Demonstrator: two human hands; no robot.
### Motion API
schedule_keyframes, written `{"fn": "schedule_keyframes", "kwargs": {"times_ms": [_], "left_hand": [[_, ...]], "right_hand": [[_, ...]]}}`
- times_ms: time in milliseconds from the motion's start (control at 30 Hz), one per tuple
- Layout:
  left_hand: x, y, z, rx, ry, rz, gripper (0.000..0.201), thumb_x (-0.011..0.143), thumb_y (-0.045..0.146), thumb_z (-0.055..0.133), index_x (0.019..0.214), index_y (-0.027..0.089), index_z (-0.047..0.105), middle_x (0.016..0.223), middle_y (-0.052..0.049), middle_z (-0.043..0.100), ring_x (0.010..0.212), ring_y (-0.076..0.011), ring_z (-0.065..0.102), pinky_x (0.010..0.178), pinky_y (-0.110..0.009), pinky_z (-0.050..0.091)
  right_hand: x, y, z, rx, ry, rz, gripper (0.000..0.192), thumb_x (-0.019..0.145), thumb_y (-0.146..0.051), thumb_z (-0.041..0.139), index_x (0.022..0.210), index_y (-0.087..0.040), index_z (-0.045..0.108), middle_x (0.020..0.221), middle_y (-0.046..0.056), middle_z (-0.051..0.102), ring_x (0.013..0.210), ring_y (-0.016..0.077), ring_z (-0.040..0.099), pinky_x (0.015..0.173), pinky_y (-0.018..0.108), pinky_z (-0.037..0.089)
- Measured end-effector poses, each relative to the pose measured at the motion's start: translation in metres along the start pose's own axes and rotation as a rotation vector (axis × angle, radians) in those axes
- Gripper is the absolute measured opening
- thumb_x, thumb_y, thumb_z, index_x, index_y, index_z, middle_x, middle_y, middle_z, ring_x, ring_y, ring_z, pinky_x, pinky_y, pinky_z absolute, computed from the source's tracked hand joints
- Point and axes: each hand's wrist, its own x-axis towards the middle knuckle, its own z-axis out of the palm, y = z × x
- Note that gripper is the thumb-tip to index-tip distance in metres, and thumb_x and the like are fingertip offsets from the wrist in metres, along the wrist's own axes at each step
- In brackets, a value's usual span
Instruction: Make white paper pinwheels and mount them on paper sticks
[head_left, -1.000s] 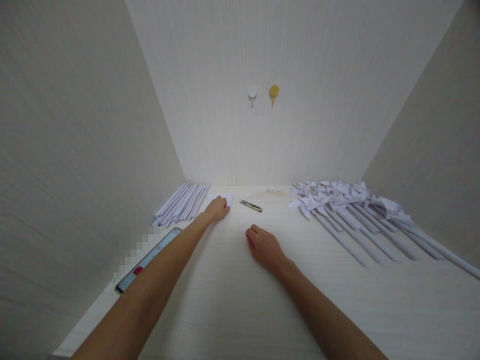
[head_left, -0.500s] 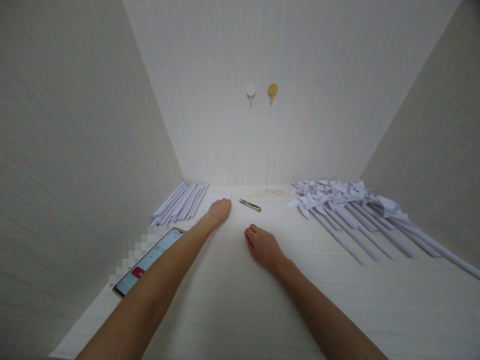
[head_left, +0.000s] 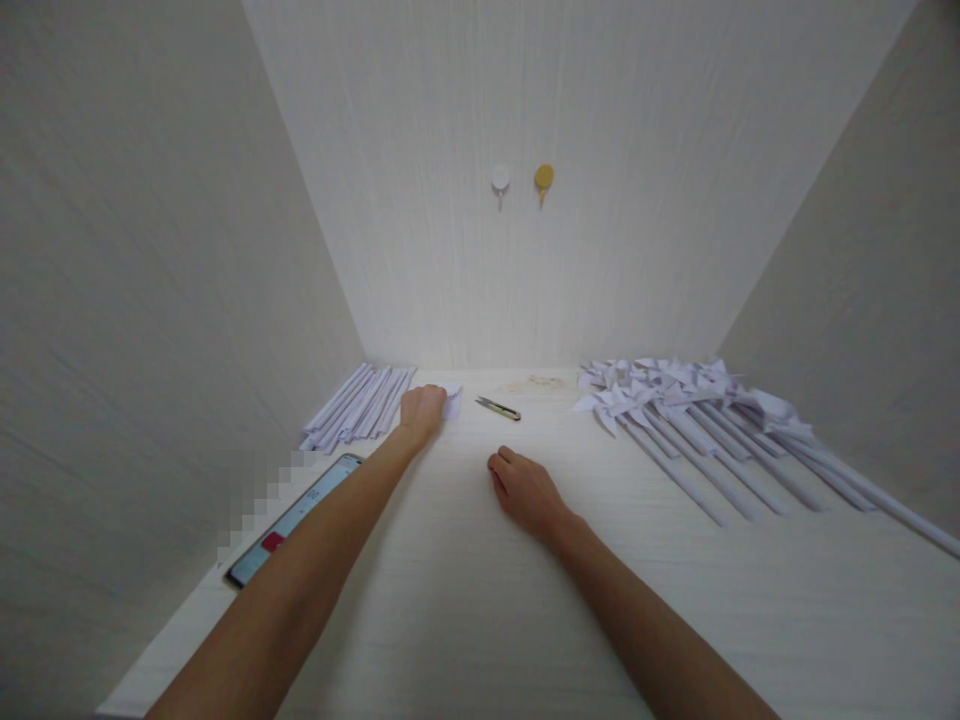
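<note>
My left hand [head_left: 424, 408] reaches forward and is closed over a small white sheet of paper [head_left: 454, 402]. Only the paper's right part shows, looking slightly bent; my fingertips are turned away and hidden. Resting on the table, my right hand [head_left: 527, 492] is loosely curled, and nothing shows in its fingers. Between and beyond my hands lie small thread snips [head_left: 498, 408] with a pale green handle, not touched by either one.
Rolled white paper sticks [head_left: 358, 408] lie in a pile at the back left. A phone [head_left: 300, 520] showing a timer is partly under my left forearm. On the right lie several paper pinwheels [head_left: 660, 395] on sticks. Two hooks [head_left: 544, 178] are on the back wall.
My left hand has shifted a little left over the paper, uncovering its right part, which now looks bent. My right hand has stayed in place.
</note>
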Motion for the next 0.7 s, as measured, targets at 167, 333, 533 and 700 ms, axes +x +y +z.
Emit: {"fn": "schedule_keyframes", "kwargs": {"times_ms": [167,333,533,700], "left_hand": [[0.005,-0.007,-0.030,-0.046,0.094,-0.041,0.034,0.082,0.022,0.034,0.090,0.011,0.065,0.090,-0.018,0.064,0.086,-0.0283,0.059,0.071,-0.038,0.043],[0.003,-0.009,-0.072,-0.464,0.377,-0.172,0.028,0.077,0.034,0.047,0.082,0.014,0.067,0.082,-0.010,0.066,0.081,-0.0217,0.059,0.073,-0.034,0.043],[-0.023,0.006,-0.071,-1.551,0.235,-0.478,0.014,0.059,0.022,0.065,0.062,0.010,0.059,0.062,-0.002,0.060,0.059,-0.0089,0.055,0.061,-0.023,0.047],[-0.060,0.027,-0.023,-1.875,-0.004,-0.505,0.026,0.042,0.024,0.074,0.050,0.011,0.054,0.051,0.001,0.057,0.052,-0.0081,0.053,0.057,-0.023,0.047]], "right_hand": [[0.000,-0.001,-0.002,0.011,-0.003,0.018,0.019,0.084,-0.014,0.034,0.086,-0.016,0.053,0.090,0.006,0.057,0.075,0.0130,0.053,0.063,0.023,0.036],[0.000,0.002,-0.001,0.133,0.060,0.063,0.018,0.080,-0.013,0.036,0.083,-0.016,0.053,0.086,0.006,0.058,0.072,0.0127,0.052,0.064,0.023,0.037],[0.006,0.013,0.004,0.557,0.271,0.261,0.014,0.071,-0.009,0.040,0.075,-0.016,0.051,0.070,0.003,0.057,0.063,0.0119,0.051,0.060,0.023,0.039],[0.007,0.020,0.007,0.831,0.441,0.404,0.013,0.066,-0.012,0.043,0.078,-0.017,0.048,0.073,0.003,0.057,0.062,0.0139,0.053,0.056,0.025,0.041]]}}
